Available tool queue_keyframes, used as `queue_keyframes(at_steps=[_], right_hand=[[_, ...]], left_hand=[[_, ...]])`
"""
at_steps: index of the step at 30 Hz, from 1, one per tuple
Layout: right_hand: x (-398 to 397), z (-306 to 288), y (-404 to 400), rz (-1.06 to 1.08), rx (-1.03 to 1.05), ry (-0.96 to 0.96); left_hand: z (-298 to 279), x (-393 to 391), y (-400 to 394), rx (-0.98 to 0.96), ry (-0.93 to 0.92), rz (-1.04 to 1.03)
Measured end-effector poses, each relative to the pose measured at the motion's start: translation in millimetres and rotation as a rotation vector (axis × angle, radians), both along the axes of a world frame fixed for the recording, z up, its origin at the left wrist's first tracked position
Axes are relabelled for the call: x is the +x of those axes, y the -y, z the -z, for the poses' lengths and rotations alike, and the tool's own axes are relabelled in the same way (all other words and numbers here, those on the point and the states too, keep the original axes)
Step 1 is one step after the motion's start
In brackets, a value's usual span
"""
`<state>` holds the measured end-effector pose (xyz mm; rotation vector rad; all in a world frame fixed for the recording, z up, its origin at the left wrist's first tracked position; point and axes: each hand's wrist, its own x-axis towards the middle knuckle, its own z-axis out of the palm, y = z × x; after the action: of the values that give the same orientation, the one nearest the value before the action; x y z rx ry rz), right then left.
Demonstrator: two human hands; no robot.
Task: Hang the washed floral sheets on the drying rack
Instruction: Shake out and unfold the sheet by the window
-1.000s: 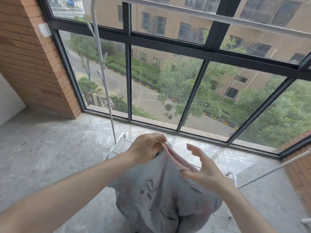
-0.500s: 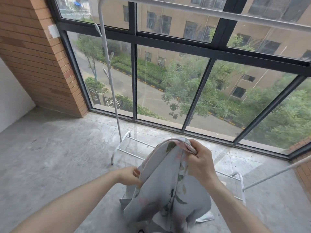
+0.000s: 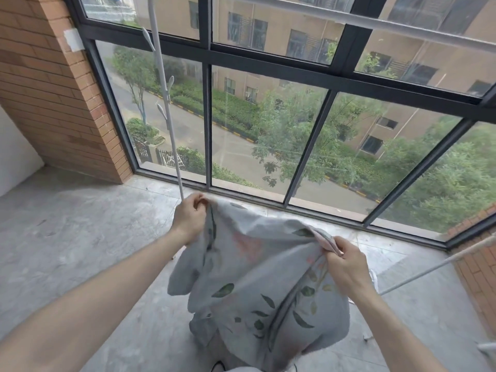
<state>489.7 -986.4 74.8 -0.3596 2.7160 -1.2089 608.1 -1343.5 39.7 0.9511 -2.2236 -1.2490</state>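
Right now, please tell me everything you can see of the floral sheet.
The floral sheet is pale grey cloth printed with green leaves and faint pink flowers. It hangs bunched and creased, not yet on the rack. The left hand grips one upper edge; the right hand pinches another, where a pink underside shows. Between them the cloth is spread; its lower part sags out of view.

Soft, even daylight enters through the large window (image 3: pixel 268 124) that fills the upper half of the frame. The scene is bright, without hard shadows; the grey floor (image 3: pixel 80 237) at the left shows only a pale sheen. The glass carries weak reflections and looks a little hazy. The wide lens bends the window bars and stretches the forearms at the lower corners. Fine detail is slightly soft everywhere.
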Motion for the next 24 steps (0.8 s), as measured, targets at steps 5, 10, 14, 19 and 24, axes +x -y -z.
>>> queue_keyframes(at_steps=[5, 10, 14, 19, 24], right_hand=[[0, 12, 5, -0.275, 0.185, 0.293], [-7, -26, 63, -0.439, -0.166, 0.253], [-3, -31, 98, -0.653, -0.183, 0.309], [1, -18, 92, -0.411, -0.251, 0.074], [5, -24, 80, -0.258, -0.393, -0.078]], left_hand=[[-121, -15, -14, -0.255, -0.241, 0.313], [-171, -18, -55, -0.605, -0.317, 0.697], [-182, -23, -71, -0.687, -0.303, 0.82], [-152, -19, -43, -0.399, -0.233, 0.796], [-98, -6, -2, 0.273, 0.02, 0.539]])
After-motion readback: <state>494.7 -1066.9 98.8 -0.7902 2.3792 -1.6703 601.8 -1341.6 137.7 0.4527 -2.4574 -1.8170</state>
